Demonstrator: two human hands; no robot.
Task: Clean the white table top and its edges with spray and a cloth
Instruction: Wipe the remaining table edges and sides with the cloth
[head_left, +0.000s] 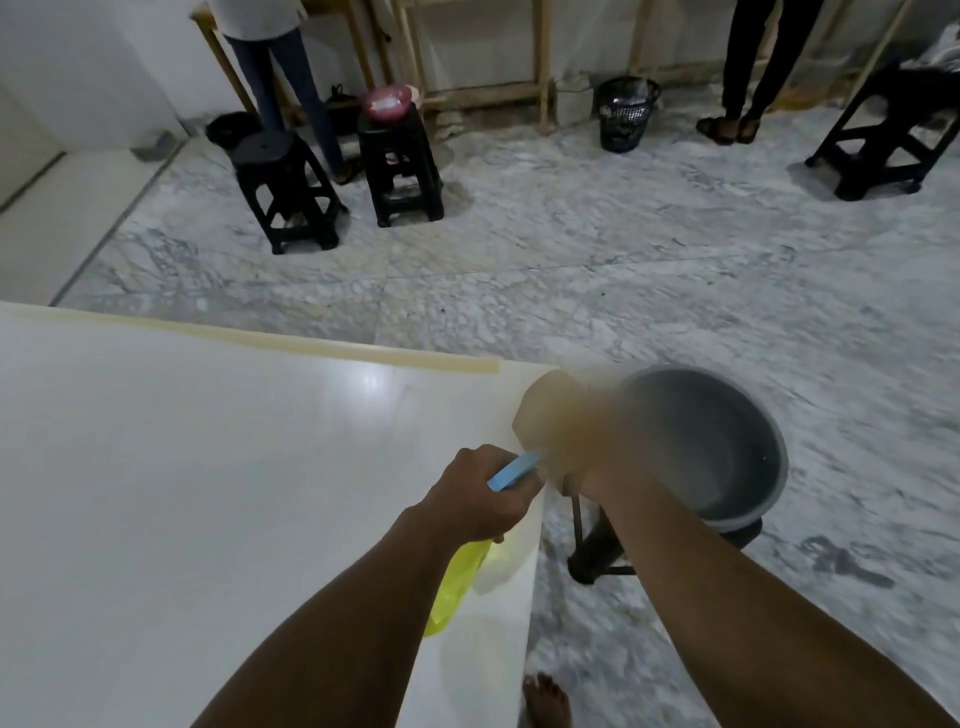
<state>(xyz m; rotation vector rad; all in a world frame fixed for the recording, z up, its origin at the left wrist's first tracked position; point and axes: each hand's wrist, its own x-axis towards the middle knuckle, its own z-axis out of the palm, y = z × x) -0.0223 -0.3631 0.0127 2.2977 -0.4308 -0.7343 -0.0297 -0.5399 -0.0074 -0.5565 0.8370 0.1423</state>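
Observation:
The white table top (208, 493) fills the lower left, with a strip of tan tape (311, 345) along its far edge. My left hand (480, 499) grips a yellow spray bottle (457, 587) by its blue head, just above the table's right edge. My right hand (597, 467) is smeared by motion blur at the table's far right corner. It holds a tan cloth (548, 410) against that corner. How the fingers lie on the cloth is lost in the blur.
A grey basin (737, 457) sits on a black stool (597, 551) right beside the table corner. My bare foot (545, 699) stands on the marble floor. Black stools (283, 192), a mesh bin (626, 111) and two standing people are at the far wall.

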